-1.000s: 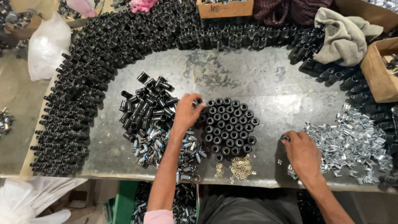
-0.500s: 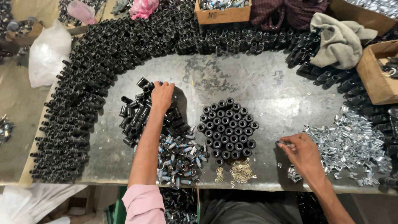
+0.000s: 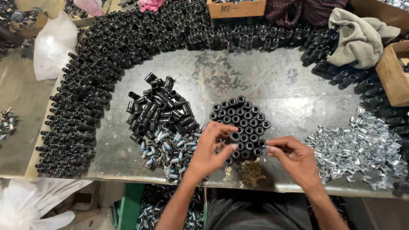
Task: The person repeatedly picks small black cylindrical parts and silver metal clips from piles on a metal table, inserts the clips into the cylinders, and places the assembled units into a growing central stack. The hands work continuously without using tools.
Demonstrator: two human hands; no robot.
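Both hands, left [image 3: 211, 149] and right [image 3: 294, 157], pinch with fingertips, nearly meeting.

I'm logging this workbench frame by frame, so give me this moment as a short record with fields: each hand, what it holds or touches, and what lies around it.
left hand: fingertips pinch one black tube above the cluster of upright black tubes
right hand: fingertips pinched by the cluster's right edge; what they hold is too small to tell
left of hands: loose pile of black tubes, small blue-and-silver parts
right of hands: heap of shiny metal clips
front edge: small brass pieces
bench rim: arc of stacked black tubes
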